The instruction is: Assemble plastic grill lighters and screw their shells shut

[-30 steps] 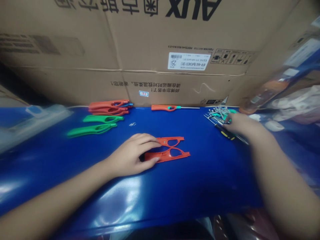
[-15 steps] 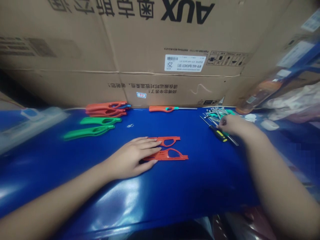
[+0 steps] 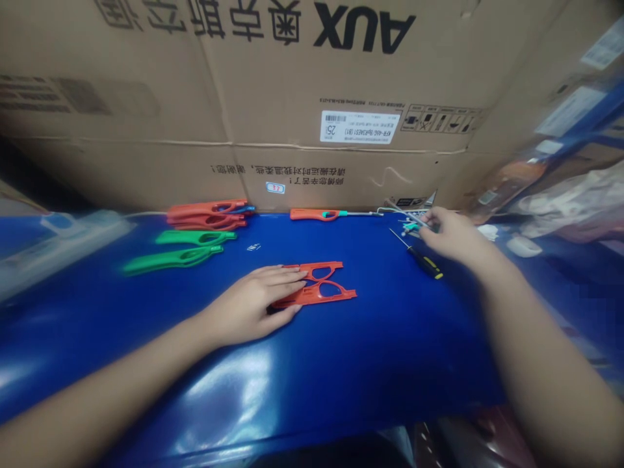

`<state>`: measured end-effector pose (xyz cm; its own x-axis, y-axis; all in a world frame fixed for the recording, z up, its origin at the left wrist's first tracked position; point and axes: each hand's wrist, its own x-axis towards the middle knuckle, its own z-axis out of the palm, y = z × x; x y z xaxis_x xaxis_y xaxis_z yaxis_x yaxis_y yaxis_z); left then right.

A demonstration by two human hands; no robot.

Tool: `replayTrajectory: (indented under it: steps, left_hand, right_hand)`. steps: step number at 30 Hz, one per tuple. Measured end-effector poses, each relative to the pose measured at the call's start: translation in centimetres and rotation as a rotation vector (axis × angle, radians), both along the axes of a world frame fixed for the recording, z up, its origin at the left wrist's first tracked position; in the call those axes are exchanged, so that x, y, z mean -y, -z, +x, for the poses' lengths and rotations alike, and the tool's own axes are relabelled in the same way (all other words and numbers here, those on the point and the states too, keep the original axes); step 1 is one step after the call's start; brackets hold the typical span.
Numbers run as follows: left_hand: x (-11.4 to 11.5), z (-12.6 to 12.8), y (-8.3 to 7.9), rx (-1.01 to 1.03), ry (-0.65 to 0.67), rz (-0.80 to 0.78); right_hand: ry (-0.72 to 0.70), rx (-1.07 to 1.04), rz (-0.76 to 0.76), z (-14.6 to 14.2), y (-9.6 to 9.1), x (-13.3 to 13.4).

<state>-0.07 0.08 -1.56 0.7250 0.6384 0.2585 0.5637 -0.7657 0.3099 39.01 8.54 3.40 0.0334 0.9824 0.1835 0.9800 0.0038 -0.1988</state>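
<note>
Head cam view, and I'll place everything off the orange lighter (image 3: pixel 312 214) lying along the foot of the cardboard box (image 3: pixel 273 97); nearer to me than that lighter, 2 orange shell halves (image 3: pixel 314 298) lie close together on the blue table (image 3: pixel 390 364), inner sides up, loop ends pointing right; the left hand (image 3: pixel 258 302) is palm down over their left ends, pretty flat, fingers stretched out and thumb apart, so it's resting on them rather than gripped around them; right hand (image 3: pixel 451 237) is off to the right of the lighter, fingers mostly curled in, pinching a thin metal rod (image 3: pixel 410 213) that slants up and left toward the lighter's tip; just under that hand there's some teal bits (image 3: pixel 412 227), partly hidden so I can't tell how many; screwdriver (image 3: pixel 426 263) with a black and yellow handle is right of the lighter and nearer to me, tip aimed up-left; over left of the lighter you've got a bunch of red-orange casings (image 3: pixel 207 213), then 2 green casings (image 3: pixel 170 259) on the near side of those; the orange bottle (image 3: pixel 509 179) way right of the lighter is kinda blurry
</note>
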Motion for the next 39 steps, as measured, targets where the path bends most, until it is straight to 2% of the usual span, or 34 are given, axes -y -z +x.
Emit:
replayTrajectory:
  steps: [3, 9, 13, 17, 21, 28, 35, 39]
  left_hand:
    - [0.1, -0.1, 0.0, -0.006, -0.01, 0.005]
    - [0.0, -0.4, -0.1, -0.003, -0.015, 0.015]
    - [0.0, -0.5, -0.2, 0.056, -0.026, 0.065]
    - [0.2, -0.2, -0.4, 0.058, -0.012, 0.089]
    - [0.3, 0.0, -0.6, 0.04, -0.022, 0.073]
    - [0.6, 0.2, -0.5, 0.129, -0.077, 0.164]
    - [0.9, 0.3, -0.6, 0.185, -0.064, 0.206]
    - [1.0, 0.4, -0.9, 0.214, -0.088, 0.243]
  right_hand:
    - [-0.07, -0.092, 0.003, -1.4, 0.0, 0.7]
    - [-0.411, -0.311, 0.055, -5.4, 0.4, 2.8]
    - [-0.606, -0.359, 0.034, -7.6, 0.9, 4.5]
    - [-0.756, -0.329, -0.01, -8.8, 1.2, 5.6]
    - [-0.811, -0.282, -0.047, -8.9, 1.4, 5.8]
    - [-0.798, -0.27, -0.072, -9.1, 1.4, 5.9]
    - [-0.805, -0.187, -0.082, -9.1, 1.6, 6.0]
    - [-0.872, -0.14, -0.114, -8.9, 1.5, 6.0]
